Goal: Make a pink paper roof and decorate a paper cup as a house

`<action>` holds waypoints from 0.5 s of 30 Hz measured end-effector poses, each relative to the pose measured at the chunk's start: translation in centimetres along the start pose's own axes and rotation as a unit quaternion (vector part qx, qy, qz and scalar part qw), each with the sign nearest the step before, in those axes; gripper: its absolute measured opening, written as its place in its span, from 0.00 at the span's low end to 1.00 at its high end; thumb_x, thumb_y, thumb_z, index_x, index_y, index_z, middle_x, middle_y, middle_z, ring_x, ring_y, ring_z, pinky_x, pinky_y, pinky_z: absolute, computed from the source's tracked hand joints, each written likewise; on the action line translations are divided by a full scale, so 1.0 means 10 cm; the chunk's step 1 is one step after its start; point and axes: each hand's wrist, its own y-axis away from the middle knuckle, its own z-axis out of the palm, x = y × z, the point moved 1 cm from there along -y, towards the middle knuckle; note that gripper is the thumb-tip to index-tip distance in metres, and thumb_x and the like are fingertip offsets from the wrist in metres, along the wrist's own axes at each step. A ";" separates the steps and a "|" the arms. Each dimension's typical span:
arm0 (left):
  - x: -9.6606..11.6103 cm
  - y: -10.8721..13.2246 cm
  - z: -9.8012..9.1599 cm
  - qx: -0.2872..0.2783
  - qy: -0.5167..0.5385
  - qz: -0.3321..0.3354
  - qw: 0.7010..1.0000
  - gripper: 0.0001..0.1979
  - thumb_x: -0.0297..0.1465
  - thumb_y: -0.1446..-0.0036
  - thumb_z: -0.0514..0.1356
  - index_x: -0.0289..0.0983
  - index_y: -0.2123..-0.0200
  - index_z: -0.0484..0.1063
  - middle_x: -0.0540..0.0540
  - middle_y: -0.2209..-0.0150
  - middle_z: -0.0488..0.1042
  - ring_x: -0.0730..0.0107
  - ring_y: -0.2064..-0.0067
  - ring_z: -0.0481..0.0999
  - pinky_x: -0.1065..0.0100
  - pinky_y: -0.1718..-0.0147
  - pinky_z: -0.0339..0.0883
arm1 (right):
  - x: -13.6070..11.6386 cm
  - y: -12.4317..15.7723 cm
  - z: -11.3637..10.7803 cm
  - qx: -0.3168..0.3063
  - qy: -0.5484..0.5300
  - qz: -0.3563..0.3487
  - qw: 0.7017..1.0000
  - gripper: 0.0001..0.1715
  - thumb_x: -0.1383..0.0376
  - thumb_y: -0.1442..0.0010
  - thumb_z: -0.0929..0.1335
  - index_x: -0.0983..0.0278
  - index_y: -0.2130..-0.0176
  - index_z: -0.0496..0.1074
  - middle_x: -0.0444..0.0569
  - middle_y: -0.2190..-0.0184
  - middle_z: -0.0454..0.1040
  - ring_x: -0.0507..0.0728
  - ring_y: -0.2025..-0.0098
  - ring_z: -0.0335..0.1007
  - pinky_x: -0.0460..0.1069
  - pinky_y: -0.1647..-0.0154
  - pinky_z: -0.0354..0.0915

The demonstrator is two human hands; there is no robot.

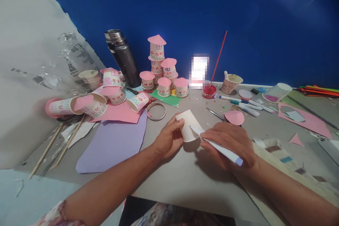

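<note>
My left hand (168,137) grips a plain white paper cup (188,123) lying on its side on the grey table (185,180). My right hand (229,143) holds a white marker with a blue end (219,148), its tip against the cup's side. A pink paper cone (234,117) lies just beyond my right hand, beside a pair of scissors (215,114).
Decorated cup houses with pink roofs (164,74) are stacked at the back centre, more lie tipped at the left (87,104). A dark flask (123,56), tape ring (156,110), red paint pot with brush (209,90), several markers (246,105), lilac (113,141) and pink paper (307,120) surround them.
</note>
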 end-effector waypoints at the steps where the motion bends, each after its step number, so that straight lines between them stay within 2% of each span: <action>1: 0.00 0.00 0.00 0.003 0.002 -0.001 1.000 0.20 0.35 0.50 0.73 0.37 0.55 0.75 0.43 0.59 0.81 0.57 0.57 0.81 0.58 0.52 0.74 | 0.00 -0.01 -0.01 0.008 0.003 0.005 1.000 0.07 0.72 0.37 0.73 0.66 0.57 0.75 0.50 0.71 0.82 0.56 0.74 0.74 0.51 0.72 0.67; 4: 0.01 0.00 0.00 0.012 0.006 -0.003 1.000 0.18 0.34 0.49 0.72 0.37 0.56 0.76 0.43 0.59 0.81 0.57 0.57 0.81 0.58 0.51 0.74 | -0.01 -0.03 -0.03 0.024 0.009 0.013 1.000 0.06 0.72 0.37 0.72 0.65 0.57 0.75 0.48 0.72 0.82 0.55 0.76 0.73 0.51 0.73 0.66; 9: 0.01 0.01 0.00 0.017 0.006 -0.011 1.000 0.17 0.34 0.48 0.72 0.37 0.56 0.76 0.43 0.60 0.81 0.54 0.55 0.82 0.55 0.51 0.75 | -0.05 -0.05 -0.04 0.002 0.020 0.006 1.000 0.03 0.70 0.34 0.71 0.64 0.58 0.75 0.47 0.73 0.82 0.55 0.76 0.75 0.50 0.74 0.66; 15: 0.01 0.02 0.02 0.013 -0.002 -0.002 1.000 0.17 0.34 0.49 0.72 0.37 0.57 0.76 0.43 0.59 0.81 0.54 0.55 0.82 0.57 0.52 0.75 | -0.04 -0.05 -0.03 0.006 0.021 0.005 1.000 0.04 0.70 0.35 0.71 0.63 0.59 0.75 0.47 0.73 0.82 0.55 0.76 0.74 0.50 0.74 0.66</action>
